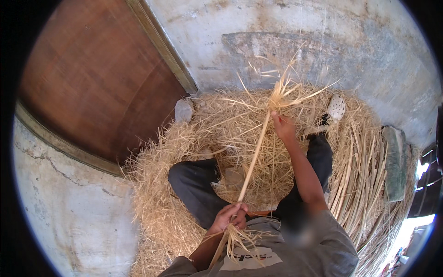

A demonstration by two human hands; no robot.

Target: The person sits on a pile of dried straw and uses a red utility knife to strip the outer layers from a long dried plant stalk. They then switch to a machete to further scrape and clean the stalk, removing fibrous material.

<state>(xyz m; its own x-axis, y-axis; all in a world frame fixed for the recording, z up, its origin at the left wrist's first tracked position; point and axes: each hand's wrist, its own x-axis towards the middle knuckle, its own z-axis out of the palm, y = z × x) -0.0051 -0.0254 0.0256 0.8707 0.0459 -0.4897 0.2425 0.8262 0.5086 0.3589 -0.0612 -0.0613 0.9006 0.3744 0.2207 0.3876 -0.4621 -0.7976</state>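
Note:
A long twisted straw bundle (254,154) runs taut from my lap up toward the wall. My left hand (229,216) is closed around its near end by my stomach, where loose strands splay out below the fist. At full arm's reach my right hand (282,126) pinches the far end, and frayed stalks fan out above the fingers. My legs in dark trousers (196,187) are folded on a heap of loose straw (221,124).
A brown wooden door (92,78) fills the upper left, set in a cracked concrete wall (323,41). Thicker cut stalks (362,184) lie stacked at the right. A white perforated shoe (336,108) rests on the straw, and a small stone (183,111) lies by the door corner.

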